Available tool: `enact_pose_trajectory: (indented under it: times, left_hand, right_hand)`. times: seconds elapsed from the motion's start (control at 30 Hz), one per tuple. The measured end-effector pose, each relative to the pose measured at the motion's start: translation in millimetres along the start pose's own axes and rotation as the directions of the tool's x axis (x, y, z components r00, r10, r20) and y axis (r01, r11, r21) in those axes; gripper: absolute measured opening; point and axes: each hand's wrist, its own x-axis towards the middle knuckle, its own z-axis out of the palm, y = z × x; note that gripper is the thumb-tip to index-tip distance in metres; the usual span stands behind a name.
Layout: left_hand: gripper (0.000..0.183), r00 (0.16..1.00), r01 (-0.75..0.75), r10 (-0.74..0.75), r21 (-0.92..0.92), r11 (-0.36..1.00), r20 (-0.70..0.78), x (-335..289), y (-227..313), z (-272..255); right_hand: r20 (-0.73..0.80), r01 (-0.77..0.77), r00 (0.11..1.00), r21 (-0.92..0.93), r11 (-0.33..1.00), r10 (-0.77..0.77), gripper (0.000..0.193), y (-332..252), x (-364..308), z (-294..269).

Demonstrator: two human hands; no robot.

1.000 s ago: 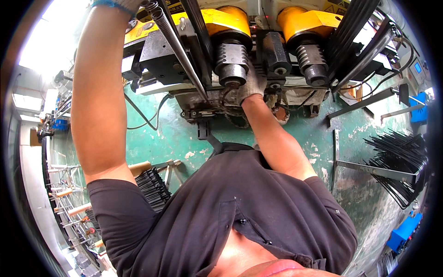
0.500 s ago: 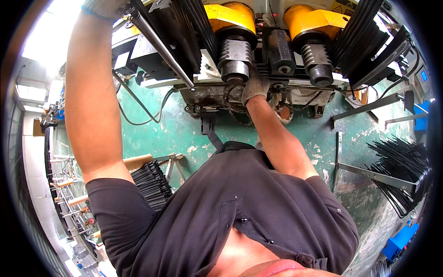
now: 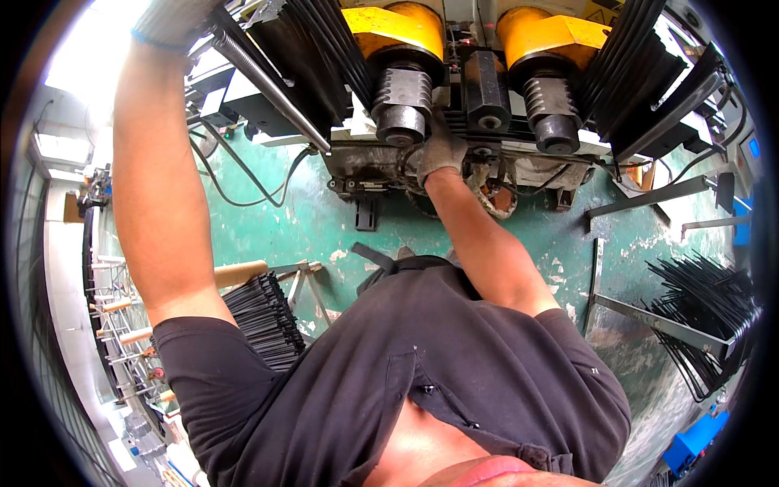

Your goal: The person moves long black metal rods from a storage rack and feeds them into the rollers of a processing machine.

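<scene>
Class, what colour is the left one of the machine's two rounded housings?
Yellow; the left housing shows best in the head view.

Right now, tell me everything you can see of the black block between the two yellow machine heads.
The black block looks like dark metal, with long flat facets and a round, silvery fitting in its near end. It sits between the two ridged metal cylinders, its near end pointing toward you. Your right hand is below and left of it, with no contact visible.

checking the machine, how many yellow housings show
2: left housing, above and left of the right hand; right housing, above and right of it. Others may be hidden.
</scene>
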Motion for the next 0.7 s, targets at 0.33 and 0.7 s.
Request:
enact_pose_trajectory:
  times: [0.33,0.7]
  left_hand:
    - [0.030,0.990,0.129,-0.118,0.159,0.979,-0.073,-1,6,5]
    - [0.023,0.984,-0.123,0.161,0.349,0.929,-0.081,-72,24,-26]
  right_hand:
    - [-0.004,0.125,0.992,-0.170,0.977,-0.128,0.030,7,-10,-2]
    - [-0.193,-0.435,0.900,-0.318,0.842,0.392,0.041,-62,-124,-11]
